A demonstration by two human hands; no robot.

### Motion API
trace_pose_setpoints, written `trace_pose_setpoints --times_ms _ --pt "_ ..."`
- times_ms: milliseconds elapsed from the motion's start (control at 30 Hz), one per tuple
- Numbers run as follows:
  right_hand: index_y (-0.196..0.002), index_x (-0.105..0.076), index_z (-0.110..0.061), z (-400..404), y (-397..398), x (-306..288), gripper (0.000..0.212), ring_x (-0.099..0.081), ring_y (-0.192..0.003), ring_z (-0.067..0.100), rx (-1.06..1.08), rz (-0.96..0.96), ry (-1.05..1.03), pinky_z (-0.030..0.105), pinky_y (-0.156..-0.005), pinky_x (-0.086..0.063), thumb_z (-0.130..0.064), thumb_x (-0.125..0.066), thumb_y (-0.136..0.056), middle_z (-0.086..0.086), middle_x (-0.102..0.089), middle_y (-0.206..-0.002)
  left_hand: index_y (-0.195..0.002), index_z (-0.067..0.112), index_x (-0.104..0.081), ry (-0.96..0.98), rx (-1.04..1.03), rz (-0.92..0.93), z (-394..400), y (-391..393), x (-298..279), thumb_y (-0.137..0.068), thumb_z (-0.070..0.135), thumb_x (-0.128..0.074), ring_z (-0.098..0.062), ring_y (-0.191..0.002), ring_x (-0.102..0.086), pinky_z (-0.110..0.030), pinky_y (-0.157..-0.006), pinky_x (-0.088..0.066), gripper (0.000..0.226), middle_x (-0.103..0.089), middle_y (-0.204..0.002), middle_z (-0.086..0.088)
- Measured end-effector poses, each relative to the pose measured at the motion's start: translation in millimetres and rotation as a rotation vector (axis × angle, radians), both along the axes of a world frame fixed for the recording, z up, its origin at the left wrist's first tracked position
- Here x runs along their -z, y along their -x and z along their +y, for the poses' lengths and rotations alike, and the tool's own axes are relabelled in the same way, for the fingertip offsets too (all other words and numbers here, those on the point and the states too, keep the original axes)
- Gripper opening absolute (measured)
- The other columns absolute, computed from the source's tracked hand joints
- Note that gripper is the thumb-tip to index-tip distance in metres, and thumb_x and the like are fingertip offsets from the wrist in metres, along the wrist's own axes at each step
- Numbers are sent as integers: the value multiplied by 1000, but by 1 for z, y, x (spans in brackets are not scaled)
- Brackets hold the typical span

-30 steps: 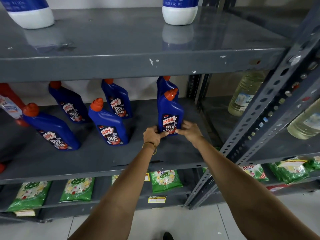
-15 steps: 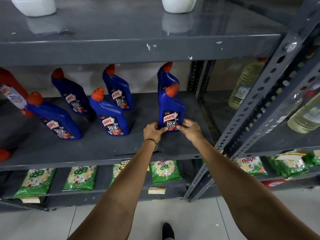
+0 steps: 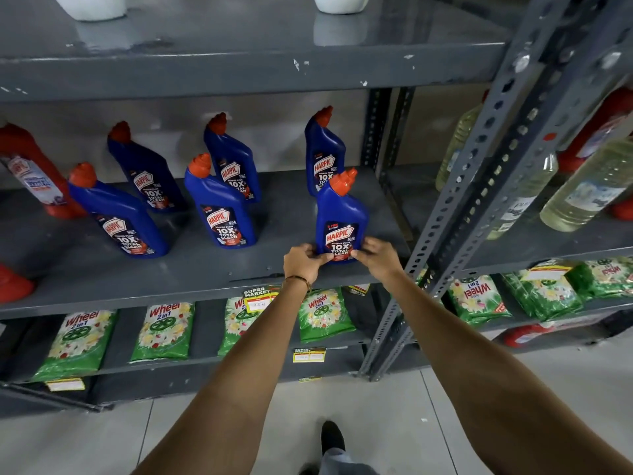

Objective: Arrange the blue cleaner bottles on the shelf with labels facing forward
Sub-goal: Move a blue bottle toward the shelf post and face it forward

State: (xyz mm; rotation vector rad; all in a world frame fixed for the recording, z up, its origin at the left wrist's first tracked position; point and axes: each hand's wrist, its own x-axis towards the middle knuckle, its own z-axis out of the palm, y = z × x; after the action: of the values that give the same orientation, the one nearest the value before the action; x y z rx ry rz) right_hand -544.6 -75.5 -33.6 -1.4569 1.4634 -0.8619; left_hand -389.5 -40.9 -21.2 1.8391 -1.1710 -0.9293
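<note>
**Squaring the front-right bottle**

Both hands pinch the base of one blue plastic cleaner bottle with an orange cap [image 3: 340,217], upright near the front right of the grey metal middle shelf [image 3: 191,286]. Left hand [image 3: 303,260] and right hand [image 3: 376,257] close on its lower sides, fingertips at the label edges. Label faces forward.

Step, as judged: final alignment of this bottle. Five other blue bottles [image 3: 219,204] stand to the left and behind, labels outward.

Next move: release without tipping it, then check the row spacing.
</note>
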Motion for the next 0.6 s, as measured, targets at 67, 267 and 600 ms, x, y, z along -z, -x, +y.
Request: trace_pose_setpoints --times_ms 67,267,600 --pt "-111 -62 -2 3 1 1 32 -60 -97 14 -3 9 -1 27 -85 -45 -7 -67 -80 15 -68 -114 -108 -1 -64 -3 5 2 3 0 -1 -73 24 -76 -29 -102 -65 -38 -92 -51 45 -69 -110 -18" --pt "-110 -63 -2 7 1 1 32 -62 -100 19 3 -9 -2 29 -88 -46 -6 -68 -79 16 -68 -113 -107 0 -64 -12 15 -13 8 1 -1 -73 24 -76 -28 -102 -65 -34 -92 -51 44 -69 -110 -17" --pt "-110 -62 0 11 0 -2 32 -61 -98 19 -2 -16 -28 31 -88 -47 -4 -68 -79 17 -68 -113 -109 0 -63 -3 40 -23 10 0 0 -74 23 -75 -27 -102 -65 -35 -93 -50 43 -69 -111 -17"
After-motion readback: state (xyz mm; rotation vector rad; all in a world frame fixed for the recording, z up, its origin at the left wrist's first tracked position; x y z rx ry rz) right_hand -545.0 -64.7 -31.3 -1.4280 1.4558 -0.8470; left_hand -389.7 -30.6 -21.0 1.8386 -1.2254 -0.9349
